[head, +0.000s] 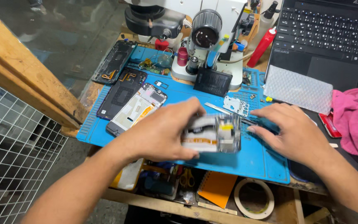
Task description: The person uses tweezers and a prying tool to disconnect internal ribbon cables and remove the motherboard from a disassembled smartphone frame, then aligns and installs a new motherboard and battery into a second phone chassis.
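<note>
My left hand (162, 132) grips an opened phone body (212, 135) by its left end, lifted slightly over the blue work mat (253, 159); the phone is motion-blurred. My right hand (291, 130) rests on the mat just right of the phone, fingertips by its edge and over thin metal tweezers (224, 111). Whether it pinches the tweezers is unclear. A small white metal shield plate (236, 105) lies just beyond.
Three other opened phone frames (136, 108) lie on the mat's left part. A microscope (206, 37) stands at the back, a laptop (328, 37) back right, a bubble-wrap pouch (297, 88) and pink cloth (357, 120) on the right. A tape roll (253, 198) sits below.
</note>
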